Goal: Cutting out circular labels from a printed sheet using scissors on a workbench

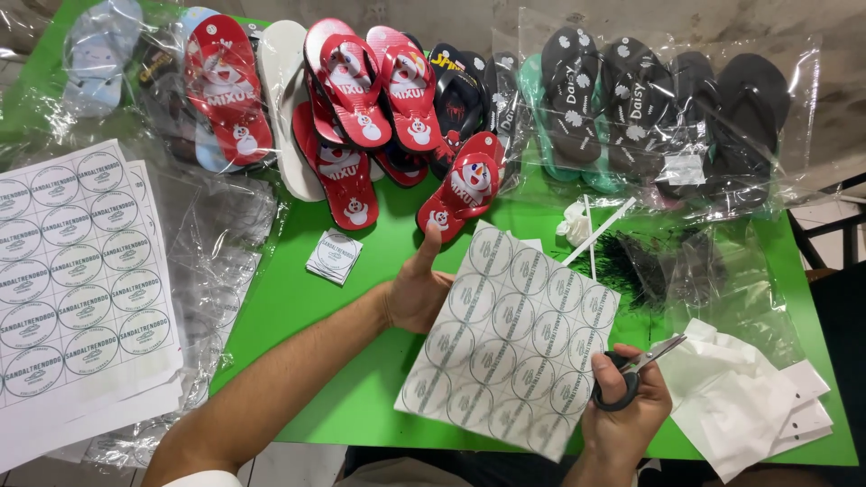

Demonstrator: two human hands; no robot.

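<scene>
My left hand [417, 287] holds the left edge of a white sheet of round printed labels [511, 338], thumb up. The sheet hangs tilted over the green table [298, 307]. At the sheet's lower right corner, my right hand [624, 413] grips black-handled scissors [637, 367], blades pointing up to the right. A small stack of cut square labels [334, 256] lies to the left of my left hand.
Red cartoon-print flip-flops [361, 117] lie along the table's far side. Black flip-flops in clear bags [658, 117] fill the far right. More label sheets [77, 280] lie at left on clear plastic. White paper scraps [749, 397] sit at right, black plastic tags [631, 257] beyond the sheet.
</scene>
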